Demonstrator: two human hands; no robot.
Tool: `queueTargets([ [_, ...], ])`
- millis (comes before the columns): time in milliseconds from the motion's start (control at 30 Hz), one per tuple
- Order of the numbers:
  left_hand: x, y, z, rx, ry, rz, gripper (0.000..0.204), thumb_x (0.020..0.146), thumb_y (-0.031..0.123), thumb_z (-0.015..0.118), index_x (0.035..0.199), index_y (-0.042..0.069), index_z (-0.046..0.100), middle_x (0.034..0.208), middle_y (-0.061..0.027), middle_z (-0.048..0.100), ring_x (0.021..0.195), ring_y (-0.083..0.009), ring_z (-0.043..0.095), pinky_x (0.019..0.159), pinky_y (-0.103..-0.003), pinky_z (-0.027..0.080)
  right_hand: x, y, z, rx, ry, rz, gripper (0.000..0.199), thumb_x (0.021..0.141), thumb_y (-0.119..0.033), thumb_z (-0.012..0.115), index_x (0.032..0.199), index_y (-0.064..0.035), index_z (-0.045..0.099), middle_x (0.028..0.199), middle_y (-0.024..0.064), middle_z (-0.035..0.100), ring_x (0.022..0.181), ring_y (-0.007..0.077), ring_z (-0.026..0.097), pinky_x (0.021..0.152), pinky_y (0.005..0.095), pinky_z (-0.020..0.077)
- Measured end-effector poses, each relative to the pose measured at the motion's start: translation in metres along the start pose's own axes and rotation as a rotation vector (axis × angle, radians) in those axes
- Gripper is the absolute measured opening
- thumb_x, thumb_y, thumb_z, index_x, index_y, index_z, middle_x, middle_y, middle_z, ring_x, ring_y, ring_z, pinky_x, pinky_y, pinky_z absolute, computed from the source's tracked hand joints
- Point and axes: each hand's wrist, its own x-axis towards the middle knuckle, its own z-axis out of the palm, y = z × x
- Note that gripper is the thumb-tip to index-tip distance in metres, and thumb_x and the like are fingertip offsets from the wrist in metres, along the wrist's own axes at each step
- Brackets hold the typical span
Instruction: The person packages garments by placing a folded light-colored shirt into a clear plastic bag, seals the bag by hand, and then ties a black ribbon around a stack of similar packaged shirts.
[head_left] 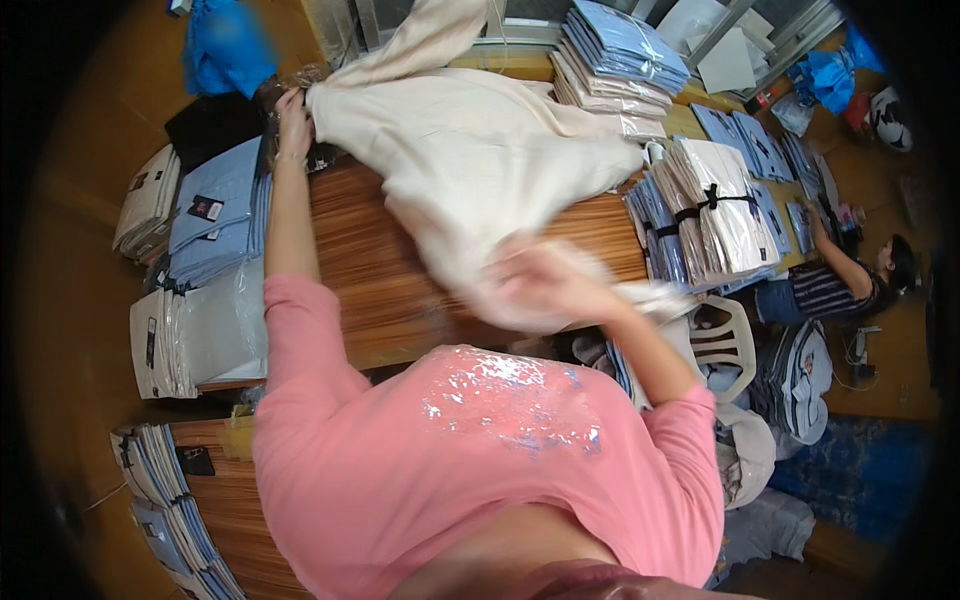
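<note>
A cream long-sleeved shirt (450,140) is spread and partly lifted over the wood-grain table, its near part blurred by motion. At its far left edge, my left hand (293,125) is closed on the cloth, with the arm stretched out; the fingertips are partly hidden. My right hand (545,280) has hold of the near part of the shirt, close in front of my chest. Motion smears its fingers, and loose cloth hangs around them. One sleeve (420,40) reaches toward the window at the far side.
The wood-grain table (350,230) shows beneath the shirt. Folded blue shirts (215,200) and bagged cream shirts (160,345) are stacked at left. More piles (620,55) stand far right, near a tied bundle (715,210). A white plastic chair (725,340) and a co-worker (835,285) are at right.
</note>
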Motion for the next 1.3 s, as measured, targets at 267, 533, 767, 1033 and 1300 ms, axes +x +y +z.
queueTargets([
  [267, -0.159, -0.072, -0.172, 1.136, 0.041, 0.219, 0.04, 0.086, 0.013, 0.058, 0.119, -0.004, 0.045, 0.118, -0.0196, 0.05, 0.11, -0.0295, 0.049, 0.094, -0.036, 0.039, 0.019, 0.203, -0.009, -0.511, 0.582, 0.234, 0.032, 0.074, -0.002, 0.058, 0.105, -0.0047, 0.058, 0.117, 0.024, 0.05, 0.113, 0.0377, 0.046, 0.097, 0.0407, 0.0367],
  [533, -0.286, -0.058, -0.111, 1.215, 0.107, -0.469, 0.049, 0.081, 0.031, 0.062, 0.109, -0.007, 0.05, 0.106, -0.0233, 0.057, 0.088, -0.0313, 0.061, 0.076, -0.038, 0.049, -0.008, 0.294, -0.06, -0.802, 0.956, 0.802, 0.043, 0.076, -0.031, 0.066, 0.111, -0.0078, 0.057, 0.126, 0.0178, 0.043, 0.122, 0.034, 0.035, 0.098, 0.0566, 0.0262],
  [767, -0.315, -0.091, -0.191, -0.16, 0.471, -0.496, 0.028, 0.09, 0.011, 0.043, 0.115, -0.001, 0.047, 0.107, -0.0123, 0.058, 0.092, -0.0206, 0.06, 0.082, -0.036, 0.05, -0.05, 0.299, -0.075, -0.103, 0.897, 0.294, 0.01, 0.07, 0.003, 0.054, 0.075, -0.0032, 0.047, 0.064, 0.0034, 0.044, 0.061, 0.016, 0.045, 0.059, 0.0261, 0.0402],
  [1033, -0.354, -0.048, -0.153, 1.27, 0.342, -0.25, 0.029, 0.083, 0.013, 0.049, 0.109, 0.003, 0.055, 0.109, -0.0142, 0.057, 0.095, -0.0267, 0.055, 0.085, -0.036, 0.043, -0.133, 0.166, -0.07, -0.918, 0.064, 0.609, 0.029, 0.069, -0.01, 0.065, 0.096, -0.0057, 0.057, 0.09, 0.0151, 0.056, 0.09, 0.0328, 0.055, 0.075, 0.0417, 0.0465],
  [1300, -0.363, -0.079, -0.103, 1.673, -0.174, 0.269, 0.045, 0.085, 0.026, 0.053, 0.128, 0.011, 0.046, 0.136, -0.0114, 0.038, 0.125, -0.0308, 0.033, 0.102, -0.05, 0.023, 0.134, 0.183, 0.057, -0.692, 0.023, 0.175, 0.043, 0.083, -0.023, 0.055, 0.125, -0.0184, 0.048, 0.077, 0.0152, 0.064, 0.069, 0.0315, 0.061, 0.063, 0.0433, 0.0482],
])
